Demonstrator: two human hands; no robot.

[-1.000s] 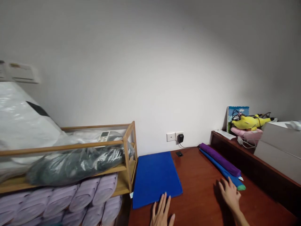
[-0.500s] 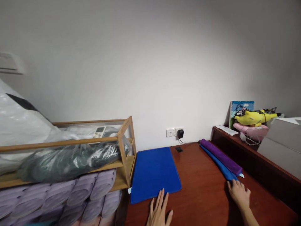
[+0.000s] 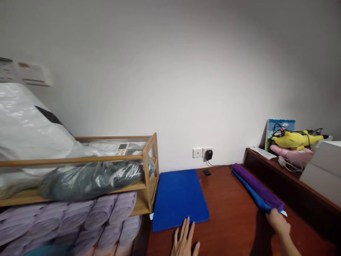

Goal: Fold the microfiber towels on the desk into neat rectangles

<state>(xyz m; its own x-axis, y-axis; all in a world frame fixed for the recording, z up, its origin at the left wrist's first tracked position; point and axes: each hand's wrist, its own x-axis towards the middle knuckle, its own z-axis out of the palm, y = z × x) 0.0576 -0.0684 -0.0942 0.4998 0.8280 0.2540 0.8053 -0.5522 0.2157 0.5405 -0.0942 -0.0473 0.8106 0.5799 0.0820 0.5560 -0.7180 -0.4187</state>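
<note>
My left hand [image 3: 184,240] lies flat on the brown wooden table [image 3: 231,213], fingers stretched out, fingertips touching the near edge of a folded blue cloth [image 3: 179,197]. My right hand [image 3: 278,223] is at the near end of a rolled blue cloth [image 3: 253,193] with a rolled purple cloth [image 3: 257,185] lying on top of it along the table's right side. The right fingers curl over the blue roll's end; the grip is partly hidden.
A wooden rack [image 3: 147,167] at left holds bagged dark fabric, a remote and lilac padded bundles [image 3: 106,217]. A wall socket with a black plug [image 3: 208,154] is behind. A raised shelf [image 3: 290,185] at right carries a yellow plush toy [image 3: 295,138] and grey boxes.
My right hand moved forward and right onto the near end of the rolled cloths, covering the green tip seen earlier. My left hand stayed at the blue cloth's edge.
</note>
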